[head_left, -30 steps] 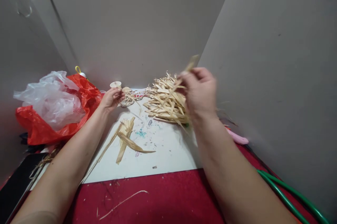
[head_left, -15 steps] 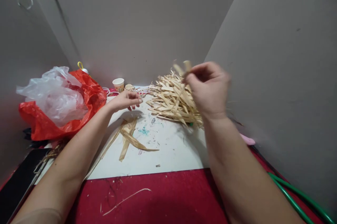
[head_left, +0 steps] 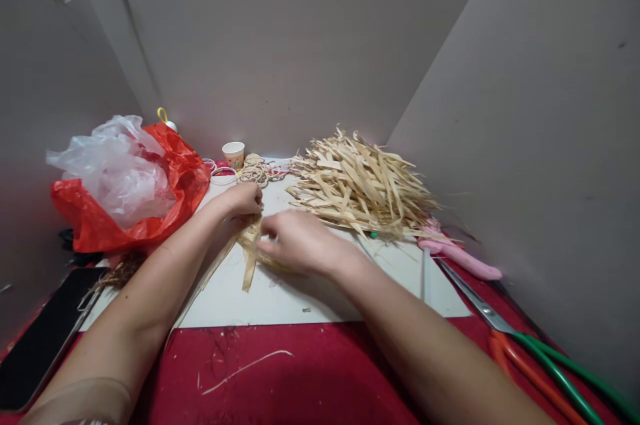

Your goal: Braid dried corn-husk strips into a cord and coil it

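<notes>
My left hand [head_left: 245, 200] is closed at the top of a few crossed dried leaf strips [head_left: 249, 272], fingertips curled down on them. Beside it my right hand [head_left: 297, 238], slightly smeared, bends over the same strips with thumb and forefinger brought in on them. Both hands cover the crossing point, so exactly what lies between the fingers is partly hidden. The strips rest on a white board [head_left: 220, 308], and a long thin strip runs toward my left forearm. A large pile of dried leaf strips [head_left: 365, 185] lies behind, to the right.
At the left sit a red and clear plastic bag [head_left: 115, 178] and a black phone [head_left: 45, 338]. A paper cup [head_left: 233, 154] and coiled cord [head_left: 255, 172] stand at the back. Large scissors [head_left: 493, 315] and a pink object [head_left: 465, 258] lie right, on red cloth [head_left: 240, 378].
My right hand has come down and left from above the pile, where it held a strip, to the crossed strips. My left hand has closed at their top. The view has shifted slightly.
</notes>
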`<state>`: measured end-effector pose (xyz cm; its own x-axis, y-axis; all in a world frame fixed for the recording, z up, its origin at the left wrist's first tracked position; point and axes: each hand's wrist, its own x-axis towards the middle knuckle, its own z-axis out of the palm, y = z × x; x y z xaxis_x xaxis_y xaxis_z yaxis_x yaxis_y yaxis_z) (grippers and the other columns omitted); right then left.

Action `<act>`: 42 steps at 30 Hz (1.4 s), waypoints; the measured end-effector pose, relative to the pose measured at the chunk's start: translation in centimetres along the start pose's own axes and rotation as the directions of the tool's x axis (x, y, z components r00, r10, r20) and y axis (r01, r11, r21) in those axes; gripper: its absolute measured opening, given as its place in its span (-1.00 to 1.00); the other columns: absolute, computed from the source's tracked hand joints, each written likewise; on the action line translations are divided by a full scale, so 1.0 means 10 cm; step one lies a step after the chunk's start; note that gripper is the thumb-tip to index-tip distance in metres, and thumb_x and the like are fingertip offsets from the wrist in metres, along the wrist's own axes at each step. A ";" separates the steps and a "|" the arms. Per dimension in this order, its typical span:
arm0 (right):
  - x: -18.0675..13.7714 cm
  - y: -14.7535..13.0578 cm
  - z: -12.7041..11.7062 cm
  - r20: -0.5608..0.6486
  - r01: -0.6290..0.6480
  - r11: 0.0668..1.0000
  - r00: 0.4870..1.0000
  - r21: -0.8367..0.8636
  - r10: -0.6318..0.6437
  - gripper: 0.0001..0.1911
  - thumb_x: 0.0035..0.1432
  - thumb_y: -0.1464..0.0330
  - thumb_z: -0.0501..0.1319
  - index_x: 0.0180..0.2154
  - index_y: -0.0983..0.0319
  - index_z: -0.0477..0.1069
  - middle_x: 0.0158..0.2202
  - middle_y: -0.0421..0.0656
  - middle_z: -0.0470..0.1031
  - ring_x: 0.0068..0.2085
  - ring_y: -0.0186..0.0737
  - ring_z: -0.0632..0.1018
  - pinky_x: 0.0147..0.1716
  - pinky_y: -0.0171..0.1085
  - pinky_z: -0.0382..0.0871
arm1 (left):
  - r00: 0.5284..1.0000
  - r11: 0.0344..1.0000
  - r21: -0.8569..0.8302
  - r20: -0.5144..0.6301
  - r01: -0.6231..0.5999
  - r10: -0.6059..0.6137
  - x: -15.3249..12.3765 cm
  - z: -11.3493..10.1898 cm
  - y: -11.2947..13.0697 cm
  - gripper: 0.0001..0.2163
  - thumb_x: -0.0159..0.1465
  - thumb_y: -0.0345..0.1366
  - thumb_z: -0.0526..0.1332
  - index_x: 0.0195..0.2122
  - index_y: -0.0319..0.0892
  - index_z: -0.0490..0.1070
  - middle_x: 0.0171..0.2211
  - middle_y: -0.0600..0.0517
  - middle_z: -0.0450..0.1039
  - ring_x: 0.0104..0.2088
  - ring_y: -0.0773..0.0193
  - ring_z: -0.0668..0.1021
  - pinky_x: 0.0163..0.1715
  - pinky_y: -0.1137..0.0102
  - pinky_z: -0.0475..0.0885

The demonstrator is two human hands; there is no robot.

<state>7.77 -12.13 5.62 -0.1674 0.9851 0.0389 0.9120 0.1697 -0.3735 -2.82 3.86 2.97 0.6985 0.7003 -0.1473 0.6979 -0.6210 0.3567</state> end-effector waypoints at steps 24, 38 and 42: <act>0.40 0.74 0.41 -0.039 0.051 -0.038 0.961 0.998 0.274 -0.65 -0.19 0.22 0.50 -0.41 0.25 0.47 -0.53 -0.28 0.43 -0.56 -0.46 0.38 -0.66 -0.48 0.27 | 0.984 0.398 -0.906 -0.085 -0.143 0.159 -0.05 -0.04 0.12 -0.72 -0.03 -0.20 0.48 -0.45 -0.26 0.47 -0.53 0.11 0.39 -0.56 0.48 0.42 -0.50 0.49 0.35; 0.45 0.75 0.47 -0.194 0.187 0.059 0.878 0.981 0.437 -0.66 -0.25 0.23 0.47 -0.47 0.24 0.42 -0.59 -0.30 0.41 -0.56 -0.42 0.41 -0.64 -0.45 0.26 | 0.991 0.470 -0.882 0.038 -0.026 0.125 -0.02 -0.03 0.08 -0.81 -0.02 -0.31 0.41 -0.45 -0.22 0.43 -0.60 0.07 0.46 -0.59 0.38 0.52 -0.54 0.49 0.37; 0.46 0.75 0.45 -0.182 0.189 0.028 0.878 0.982 0.442 -0.67 -0.26 0.27 0.47 -0.48 0.24 0.40 -0.60 -0.29 0.41 -0.56 -0.40 0.44 -0.65 -0.46 0.25 | 0.993 0.453 -0.891 0.025 -0.032 0.119 0.00 -0.01 0.07 -0.80 -0.02 -0.32 0.41 -0.46 -0.20 0.39 -0.65 0.10 0.40 -0.62 0.42 0.47 -0.60 0.54 0.26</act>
<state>12.10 -6.46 -1.19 0.3245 0.9451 0.0372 -0.3737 0.1643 -0.9129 -2.31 3.47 3.30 0.7803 0.6125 -0.1265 0.1523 0.0101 0.9883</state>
